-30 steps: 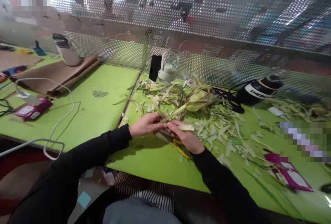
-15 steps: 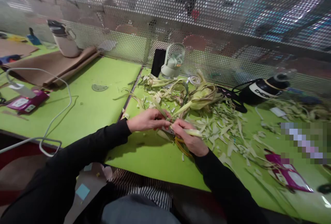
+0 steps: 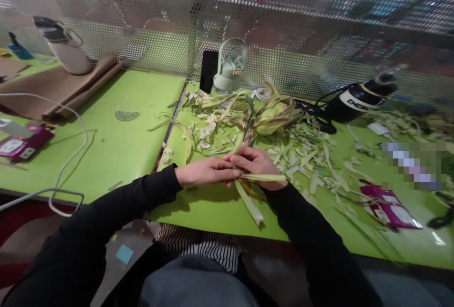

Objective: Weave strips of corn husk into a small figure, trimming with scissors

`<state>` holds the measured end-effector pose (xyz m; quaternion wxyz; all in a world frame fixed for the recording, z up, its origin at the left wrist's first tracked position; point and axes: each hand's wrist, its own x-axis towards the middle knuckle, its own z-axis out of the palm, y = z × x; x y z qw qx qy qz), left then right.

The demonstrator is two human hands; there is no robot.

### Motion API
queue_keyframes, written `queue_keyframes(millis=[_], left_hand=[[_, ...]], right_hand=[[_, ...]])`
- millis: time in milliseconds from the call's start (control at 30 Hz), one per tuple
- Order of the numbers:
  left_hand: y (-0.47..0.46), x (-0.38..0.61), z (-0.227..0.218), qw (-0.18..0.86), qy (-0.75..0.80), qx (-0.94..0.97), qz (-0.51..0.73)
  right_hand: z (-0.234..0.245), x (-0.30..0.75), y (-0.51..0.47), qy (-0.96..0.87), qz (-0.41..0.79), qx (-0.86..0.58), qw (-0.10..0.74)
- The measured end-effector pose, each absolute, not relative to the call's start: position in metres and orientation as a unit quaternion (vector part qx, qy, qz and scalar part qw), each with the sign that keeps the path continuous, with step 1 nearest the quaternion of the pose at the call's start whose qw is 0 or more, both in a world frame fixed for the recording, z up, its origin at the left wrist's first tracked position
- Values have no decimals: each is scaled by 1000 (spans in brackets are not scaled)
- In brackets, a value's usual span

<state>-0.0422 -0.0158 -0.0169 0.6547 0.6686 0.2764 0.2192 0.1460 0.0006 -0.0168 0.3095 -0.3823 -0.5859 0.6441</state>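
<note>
My left hand [image 3: 211, 171] and my right hand [image 3: 256, 165] meet above the green table, closed on pale green corn husk strips. One husk strip [image 3: 272, 178] sticks out to the right across my right hand. Another husk strip [image 3: 252, 210] hangs from beneath the fingers toward the table's front edge. A third pale strip rises between the fingertips toward the pile. Part of a yellow scissors handle [image 3: 254, 192] shows under my right hand; its blades are hidden. Just beyond lie a leafy bundle of husks [image 3: 274, 115] and many cut husk pieces [image 3: 301, 155].
Behind the husks stand a pale green bottle [image 3: 227, 75] and a dark phone [image 3: 208, 71]. A black bottle [image 3: 358, 99] leans at right, near a purple packet [image 3: 390, 206]. Left are a brown bag [image 3: 46, 94], a beige bottle [image 3: 71, 54] and a white cable [image 3: 87, 139].
My hands have drawn closer together, with the right fingers now touching the left fingertips. A husk strip now hangs down at the front. The scissors' pivot has gone out of sight. The view has shifted.
</note>
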Motion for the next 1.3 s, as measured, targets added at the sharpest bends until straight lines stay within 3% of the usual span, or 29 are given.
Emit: queue_keyframes(millis=[133, 467, 600, 733, 833, 1100, 1300], left_hand=[[-17, -40, -21, 691, 276, 630, 223], [-27, -35, -21, 679, 285, 644, 207], [-22, -31, -27, 750, 270, 535, 281], [-8, -33, -32, 816, 286, 361, 351], [-1, -35, -34, 822, 300, 284, 391], [-1, -36, -39, 805, 315, 264, 427], [-1, -35, -36, 793, 334, 254, 442]], right_hand=[[-17, 140, -6, -582, 588, -403, 391], [-18, 135, -13, -563, 591, -439, 376], [-17, 139, 0, -565, 582, -441, 383], [-19, 155, 14, -564, 510, -477, 442], [-23, 165, 20, -555, 480, -487, 474], [-33, 171, 28, -548, 531, -462, 452], [-31, 174, 24, -691, 323, -481, 432]])
